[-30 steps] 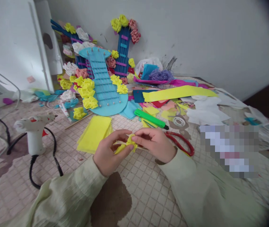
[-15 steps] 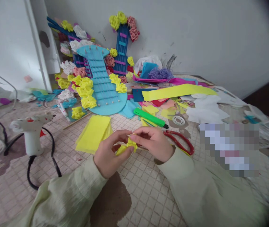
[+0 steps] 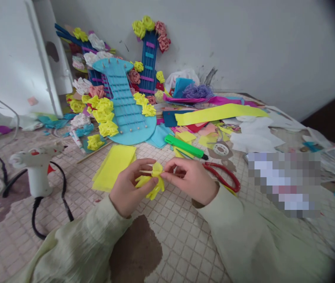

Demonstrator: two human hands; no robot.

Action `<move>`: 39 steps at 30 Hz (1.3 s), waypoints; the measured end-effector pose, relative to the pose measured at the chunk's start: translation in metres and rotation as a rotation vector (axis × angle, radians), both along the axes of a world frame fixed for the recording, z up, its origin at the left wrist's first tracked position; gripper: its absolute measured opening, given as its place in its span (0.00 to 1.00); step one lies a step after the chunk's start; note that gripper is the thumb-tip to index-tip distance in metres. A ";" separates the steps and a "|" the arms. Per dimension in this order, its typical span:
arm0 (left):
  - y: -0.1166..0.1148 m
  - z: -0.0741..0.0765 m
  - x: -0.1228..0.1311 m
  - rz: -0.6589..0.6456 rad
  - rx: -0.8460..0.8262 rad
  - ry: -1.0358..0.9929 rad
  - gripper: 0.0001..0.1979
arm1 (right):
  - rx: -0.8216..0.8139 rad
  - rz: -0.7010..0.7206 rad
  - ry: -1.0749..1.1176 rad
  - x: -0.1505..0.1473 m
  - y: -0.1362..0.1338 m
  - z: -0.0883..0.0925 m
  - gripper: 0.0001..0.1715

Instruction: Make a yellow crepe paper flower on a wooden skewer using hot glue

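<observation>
Left hand [image 3: 133,186] and right hand [image 3: 192,181] meet over the table [image 3: 185,228]: the left grips a yellow flower [image 3: 154,190] between thumb and fingers, and the right pinches its right edge with thumb and fingertips. The flower sits between them, its left part covered by the left thumb and fingers; the right hand's other fingers are curled, their tips hard to see.

At far left stands a glue gun [image 3: 39,173], its cable looping below. Next come yellow sheets [image 3: 113,167], one corner behind the left hand. Beyond them leans a blue guitar [image 3: 130,112], its left edge hidden by yellow blooms [image 3: 102,112]. It partly blocks the dark guitars behind.

Past a green cutter [image 3: 183,145] are red handles [image 3: 225,179], their other end out of sight behind the right hand. Farther right, a pixelated patch [image 3: 285,184] cannot be made out.
</observation>
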State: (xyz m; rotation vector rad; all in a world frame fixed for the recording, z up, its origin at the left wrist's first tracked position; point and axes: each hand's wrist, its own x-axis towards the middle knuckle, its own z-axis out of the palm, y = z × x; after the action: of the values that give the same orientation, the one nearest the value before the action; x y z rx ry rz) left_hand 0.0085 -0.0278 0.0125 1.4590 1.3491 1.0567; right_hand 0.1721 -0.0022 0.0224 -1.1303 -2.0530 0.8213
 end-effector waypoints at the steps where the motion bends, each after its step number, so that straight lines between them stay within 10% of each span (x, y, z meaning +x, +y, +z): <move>1: 0.000 0.000 0.000 -0.007 0.001 -0.001 0.18 | 0.009 0.000 0.006 0.000 0.000 0.000 0.04; 14: -0.002 0.011 -0.002 -0.003 -0.029 0.034 0.19 | 0.250 0.057 0.051 -0.001 -0.003 -0.004 0.02; 39: -0.003 0.011 -0.004 -0.034 -0.006 -0.059 0.19 | 0.129 0.020 0.117 -0.004 -0.002 -0.007 0.05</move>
State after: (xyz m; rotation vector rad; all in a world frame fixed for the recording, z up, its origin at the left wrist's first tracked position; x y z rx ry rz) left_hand 0.0049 -0.0309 0.0234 1.4305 1.2811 1.0645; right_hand 0.1679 -0.0040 0.0150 -0.9706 -1.9930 0.7350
